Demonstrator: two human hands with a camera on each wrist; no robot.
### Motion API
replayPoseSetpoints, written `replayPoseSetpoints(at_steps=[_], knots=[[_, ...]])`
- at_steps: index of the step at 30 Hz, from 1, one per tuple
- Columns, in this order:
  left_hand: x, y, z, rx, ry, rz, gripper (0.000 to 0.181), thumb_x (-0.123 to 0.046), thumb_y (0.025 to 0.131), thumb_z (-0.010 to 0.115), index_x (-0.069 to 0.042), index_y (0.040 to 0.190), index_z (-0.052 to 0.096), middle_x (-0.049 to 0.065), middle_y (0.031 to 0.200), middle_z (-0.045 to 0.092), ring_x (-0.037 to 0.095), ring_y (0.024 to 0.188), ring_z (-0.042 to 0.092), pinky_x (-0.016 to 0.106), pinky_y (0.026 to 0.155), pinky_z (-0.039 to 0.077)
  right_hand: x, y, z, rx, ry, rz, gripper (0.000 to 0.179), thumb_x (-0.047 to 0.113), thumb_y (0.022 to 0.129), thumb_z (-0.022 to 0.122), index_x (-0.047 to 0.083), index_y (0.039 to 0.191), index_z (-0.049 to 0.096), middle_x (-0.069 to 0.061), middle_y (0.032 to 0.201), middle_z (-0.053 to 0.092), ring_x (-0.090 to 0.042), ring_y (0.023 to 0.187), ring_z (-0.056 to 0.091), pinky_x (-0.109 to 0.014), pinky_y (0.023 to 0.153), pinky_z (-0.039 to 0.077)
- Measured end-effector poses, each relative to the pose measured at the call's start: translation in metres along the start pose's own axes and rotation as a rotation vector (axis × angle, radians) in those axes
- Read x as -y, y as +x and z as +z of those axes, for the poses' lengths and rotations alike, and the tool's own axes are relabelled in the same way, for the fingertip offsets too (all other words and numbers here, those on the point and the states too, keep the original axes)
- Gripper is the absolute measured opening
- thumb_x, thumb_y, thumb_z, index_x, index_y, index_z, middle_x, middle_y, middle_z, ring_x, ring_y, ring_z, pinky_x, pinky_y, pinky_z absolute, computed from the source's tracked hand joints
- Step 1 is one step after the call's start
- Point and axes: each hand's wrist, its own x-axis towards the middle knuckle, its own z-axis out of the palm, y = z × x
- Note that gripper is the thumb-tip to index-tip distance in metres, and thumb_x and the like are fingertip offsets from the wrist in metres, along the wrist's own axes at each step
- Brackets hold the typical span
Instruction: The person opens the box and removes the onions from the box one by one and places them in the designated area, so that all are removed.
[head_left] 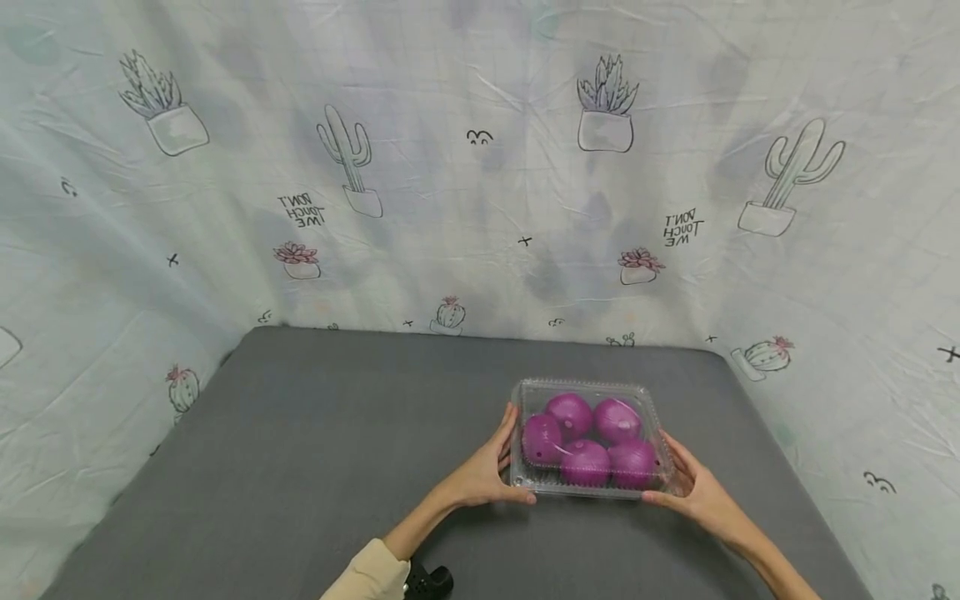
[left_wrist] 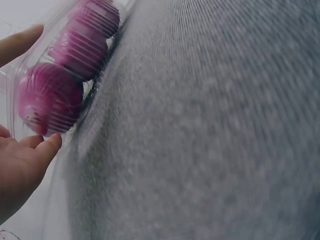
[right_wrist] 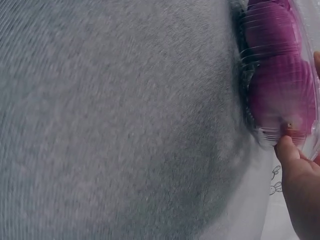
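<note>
A clear plastic clamshell box (head_left: 551, 487), lid down, sits in the right half of the head view. Inside it are several round, glossy purple fruit-like balls (head_left: 585, 462), some with a small dark spot. My left hand (head_left: 480, 477) grips the box's left side, thumb at the near corner and fingers along the wall. On the opposite side my right hand (head_left: 701, 492) holds it the same way, thumb at the near right corner. Both wrist views show the ribbed wall with purple balls (left_wrist: 80, 50) behind it and fingertips at the box's ends. The box's underside is hidden.
A grey cloth-covered table (head_left: 300, 450) stretches under the box and far to its left. White curtains (head_left: 480, 192) printed with cacti enclose its back and sides. A black device (head_left: 429, 581) shows at my left wrist, beside a cream sleeve (head_left: 371, 573).
</note>
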Motion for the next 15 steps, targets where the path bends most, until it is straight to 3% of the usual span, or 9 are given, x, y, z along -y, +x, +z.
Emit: replayPoseSetpoints(at_steps=[4,9,12,15], knots=[[0.0034,-0.0027,-0.0010,0.016,0.025,0.003,0.122,-0.009,0.076,0.082,-0.013,0.152,-0.014,0.007,0.158,-0.020,0.026,0.144,0.010,0.038,0.112,0.025,-0.0009,0.0011,0.0013,0.021,0.035,0.000,0.102,0.004,0.078,0.077,-0.006,0.150,0.006,-0.038,0.150,0.007,-0.052,0.135,0.011,-0.009,0.087,0.040],[0.0027,-0.0057,-0.0056,0.025,-0.116,-0.029,0.120,-0.004,0.080,0.077,-0.017,0.152,-0.018,0.006,0.158,-0.018,0.028,0.145,0.010,0.032,0.111,0.026,-0.0021,0.0044,0.0023,0.011,0.010,-0.045,0.104,0.005,0.075,0.080,-0.006,0.150,0.009,-0.038,0.150,0.008,-0.049,0.134,0.012,-0.011,0.087,0.043],[0.0039,-0.0063,-0.0076,0.039,-0.201,-0.028,0.120,0.001,0.080,0.075,-0.018,0.151,-0.020,0.007,0.158,-0.020,0.029,0.145,0.008,0.031,0.111,0.026,-0.0036,0.0043,0.0028,-0.007,-0.029,-0.059,0.103,0.008,0.076,0.080,-0.002,0.151,0.011,-0.037,0.149,0.016,-0.025,0.136,0.031,-0.014,0.086,0.045],[0.0068,-0.0062,-0.0080,0.065,-0.224,-0.022,0.120,0.003,0.081,0.074,-0.017,0.150,-0.021,0.008,0.157,-0.021,0.028,0.145,0.006,0.029,0.111,0.026,-0.0052,0.0024,0.0022,-0.030,-0.053,-0.049,0.102,0.010,0.077,0.080,0.003,0.153,0.011,-0.035,0.147,0.025,0.006,0.121,0.040,-0.021,0.085,0.049]])
